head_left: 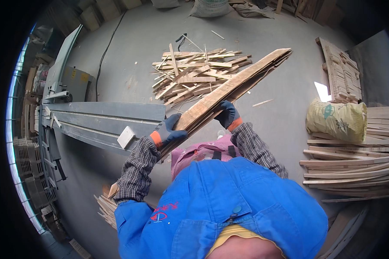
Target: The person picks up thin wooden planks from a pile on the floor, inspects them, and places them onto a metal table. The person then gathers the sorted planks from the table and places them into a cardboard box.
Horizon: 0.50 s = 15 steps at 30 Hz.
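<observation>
A long stack of rough wooden boards (233, 84) slants across in front of me, its far end up to the right. My left hand (170, 130), in a dark glove with an orange cuff, is closed round the near end of the boards. Further along, my right hand (228, 114), gloved the same way, grips their lower edge; part of its fingers is hidden by the wood. The grey metal saw table (108, 111) reaches in from the left and ends beside my left hand. On its edge lies a small white block (125, 137).
Beyond the boards, a loose heap of wooden offcuts (190, 80) covers part of the floor. To the right are stacked wood strips (350, 168), a yellow woven sack (337, 121) and a pallet of wood pieces (341, 71). A black cable (103, 56) runs along the floor.
</observation>
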Tool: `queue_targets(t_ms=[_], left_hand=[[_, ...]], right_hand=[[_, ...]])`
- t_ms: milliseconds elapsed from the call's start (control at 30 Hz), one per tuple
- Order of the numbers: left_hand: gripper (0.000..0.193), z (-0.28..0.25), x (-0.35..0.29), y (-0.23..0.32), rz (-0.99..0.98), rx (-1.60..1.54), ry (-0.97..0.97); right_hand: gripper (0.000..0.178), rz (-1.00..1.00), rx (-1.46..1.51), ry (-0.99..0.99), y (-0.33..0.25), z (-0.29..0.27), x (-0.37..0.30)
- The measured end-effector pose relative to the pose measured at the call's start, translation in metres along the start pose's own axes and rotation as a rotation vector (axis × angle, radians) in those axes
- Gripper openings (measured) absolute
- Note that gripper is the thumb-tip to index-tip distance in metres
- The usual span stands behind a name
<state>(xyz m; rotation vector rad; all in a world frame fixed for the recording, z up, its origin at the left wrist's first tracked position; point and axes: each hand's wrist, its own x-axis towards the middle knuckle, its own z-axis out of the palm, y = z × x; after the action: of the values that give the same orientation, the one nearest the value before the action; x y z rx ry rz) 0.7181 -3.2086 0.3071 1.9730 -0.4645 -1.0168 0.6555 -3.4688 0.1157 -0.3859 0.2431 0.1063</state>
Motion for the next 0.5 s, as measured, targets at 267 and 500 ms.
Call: queue_targets(t_ms=[267,500], left_hand=[[0.110,0.011,0.055,-0.015,0.023,0.453,-0.002],[0.105,-0.005,0.085,0.036,0.167,0.912,0.062]], right_hand=[[0.051,0.240,-0.030,0.007,-0.045,0.018,-0.056],[0.036,0.107,0.030,0.372,-0.031,0.005,-0.019]])
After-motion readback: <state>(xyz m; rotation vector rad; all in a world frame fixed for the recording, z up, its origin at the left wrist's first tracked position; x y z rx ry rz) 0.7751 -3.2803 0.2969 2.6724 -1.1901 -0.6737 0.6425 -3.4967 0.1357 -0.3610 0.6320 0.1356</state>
